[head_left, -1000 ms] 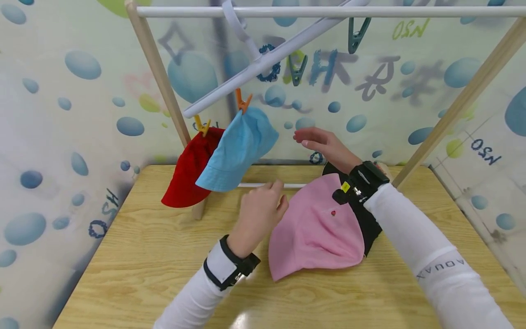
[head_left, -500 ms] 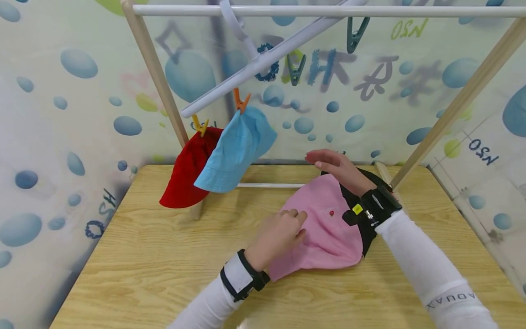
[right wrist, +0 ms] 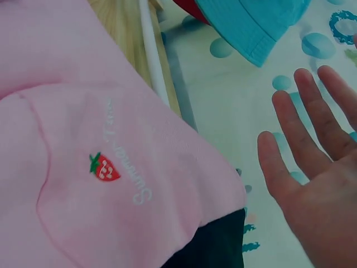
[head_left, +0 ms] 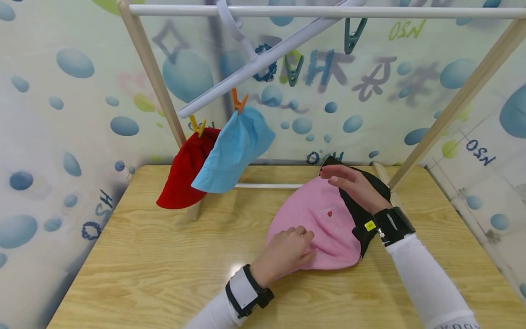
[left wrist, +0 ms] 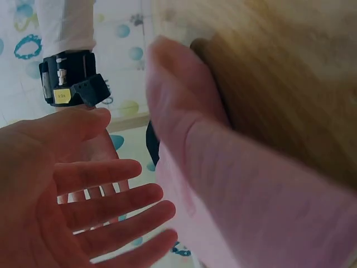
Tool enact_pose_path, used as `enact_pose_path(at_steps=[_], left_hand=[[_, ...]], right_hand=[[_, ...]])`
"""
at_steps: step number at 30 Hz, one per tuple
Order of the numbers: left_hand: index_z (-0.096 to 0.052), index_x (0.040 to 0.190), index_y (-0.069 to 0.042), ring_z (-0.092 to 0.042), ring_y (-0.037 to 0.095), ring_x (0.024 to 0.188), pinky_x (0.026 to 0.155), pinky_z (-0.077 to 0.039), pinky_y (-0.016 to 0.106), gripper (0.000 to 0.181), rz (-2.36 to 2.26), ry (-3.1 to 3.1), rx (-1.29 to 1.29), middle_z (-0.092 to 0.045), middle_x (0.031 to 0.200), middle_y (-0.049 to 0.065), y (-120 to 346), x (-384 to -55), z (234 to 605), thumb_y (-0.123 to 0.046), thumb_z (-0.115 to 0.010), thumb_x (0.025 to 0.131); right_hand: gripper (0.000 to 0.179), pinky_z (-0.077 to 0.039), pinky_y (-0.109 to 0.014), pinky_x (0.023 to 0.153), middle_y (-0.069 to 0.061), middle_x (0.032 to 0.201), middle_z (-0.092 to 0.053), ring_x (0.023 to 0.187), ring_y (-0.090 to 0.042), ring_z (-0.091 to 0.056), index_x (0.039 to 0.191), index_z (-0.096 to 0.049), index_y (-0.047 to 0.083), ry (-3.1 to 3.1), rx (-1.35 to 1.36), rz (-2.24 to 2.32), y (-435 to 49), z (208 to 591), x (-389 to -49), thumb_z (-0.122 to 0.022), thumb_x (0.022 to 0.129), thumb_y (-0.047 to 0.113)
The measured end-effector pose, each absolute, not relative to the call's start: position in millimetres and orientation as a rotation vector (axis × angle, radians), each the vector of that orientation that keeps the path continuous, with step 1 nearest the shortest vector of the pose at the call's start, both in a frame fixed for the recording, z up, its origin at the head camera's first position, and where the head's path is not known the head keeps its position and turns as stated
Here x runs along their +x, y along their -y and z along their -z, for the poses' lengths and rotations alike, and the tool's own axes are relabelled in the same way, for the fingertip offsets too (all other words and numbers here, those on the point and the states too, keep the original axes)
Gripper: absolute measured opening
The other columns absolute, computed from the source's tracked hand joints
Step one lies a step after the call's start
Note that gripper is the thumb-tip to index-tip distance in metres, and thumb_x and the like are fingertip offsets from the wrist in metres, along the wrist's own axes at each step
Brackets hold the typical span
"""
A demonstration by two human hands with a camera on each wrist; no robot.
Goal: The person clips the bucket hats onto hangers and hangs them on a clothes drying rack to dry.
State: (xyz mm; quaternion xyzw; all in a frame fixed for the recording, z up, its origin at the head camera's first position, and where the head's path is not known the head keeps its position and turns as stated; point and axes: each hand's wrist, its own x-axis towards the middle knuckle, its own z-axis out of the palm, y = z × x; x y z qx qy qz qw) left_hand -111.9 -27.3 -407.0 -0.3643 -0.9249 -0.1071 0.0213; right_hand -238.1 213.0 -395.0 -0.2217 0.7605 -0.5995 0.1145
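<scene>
Pink hat (head_left: 312, 201) — laid on the table (head_left: 164, 256), partly over black cloth (head_left: 378, 182).
The left hand (head_left: 285, 251) and right hand (head_left: 355, 187) are held with fingers loosely extended, nothing gripped — the black cloth could be dragged along if both layers were pinched together.

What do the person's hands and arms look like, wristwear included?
The left hand and right hand are ungloved, each arm in a long white fabric sleeve. The left wrist wears a black band with a pale rectangular panel; the right wears a black boxy wrist unit with a small yellow label. Dark lettering on the right sleeve is cut off by the frame.
</scene>
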Motion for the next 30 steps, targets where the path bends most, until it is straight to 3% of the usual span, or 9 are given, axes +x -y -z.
enact_pose_path(at_steps=[6, 11, 17, 24, 30], left_hand=[[-0.061, 0.105, -0.011, -0.056, 0.015, 0.084, 0.066, -0.05, 0.024, 0.023, 0.429, 2.852, -1.221, -0.057, 0.098, 0.001, 17.4, -101.6, 418.7, -0.027, -0.068, 0.089], [-0.059, 0.111, -0.013, -0.057, 0.017, 0.091, 0.075, -0.048, 0.024, 0.036, 0.426, 2.797, -1.259, -0.055, 0.104, 0.001, 10.8, -93.4, 431.4, -0.023, -0.075, 0.081], [-0.056, 0.117, -0.014, -0.056, 0.02, 0.091, 0.071, -0.047, 0.028, 0.052, 0.399, 2.82, -1.12, -0.053, 0.107, 0.002, 4.3, -87.7, 441.2, -0.023, -0.082, 0.072], [-0.057, 0.128, -0.018, -0.052, 0.019, 0.085, 0.064, -0.039, 0.029, 0.059, 0.262, 2.819, -0.906, -0.054, 0.106, 0.003, -6.5, -85.4, 450.8, -0.023, -0.081, 0.074], [-0.061, 0.127, -0.022, -0.052, 0.018, 0.087, 0.062, -0.037, 0.029, 0.051, 0.199, 2.899, -0.837, -0.056, 0.107, 0.001, -10.8, -87.3, 449.4, -0.011, -0.073, 0.078]], right_hand=[[0.038, -0.042, -0.025, 0.096, -0.019, 0.131, -0.055, 0.118, -0.017, -0.054, 0.134, -0.049, -0.004, -2.215, -0.687, 1.791, -223.0, 404.9, -226.0, -0.051, 0.1, 0.013], [0.038, -0.043, -0.026, 0.096, -0.017, 0.133, -0.054, 0.118, -0.017, -0.054, 0.134, -0.047, -0.007, -2.178, -0.697, 1.805, -229.7, 411.3, -213.4, -0.05, 0.1, 0.01], [0.036, -0.043, -0.025, 0.095, -0.019, 0.132, -0.053, 0.116, -0.015, -0.056, 0.134, -0.048, -0.006, -2.212, -0.698, 1.776, -237.6, 414.0, -194.1, -0.049, 0.1, 0.007], [0.035, -0.045, -0.026, 0.093, -0.017, 0.13, -0.056, 0.113, -0.017, -0.058, 0.132, -0.049, -0.007, -2.24, -0.725, 1.75, -241.3, 416.5, -175.1, -0.05, 0.099, 0.006], [0.034, -0.046, -0.029, 0.092, -0.014, 0.13, -0.057, 0.113, -0.018, -0.058, 0.132, -0.05, -0.003, -2.224, -0.734, 1.785, -241.7, 420.1, -167.1, -0.05, 0.098, 0.004]])
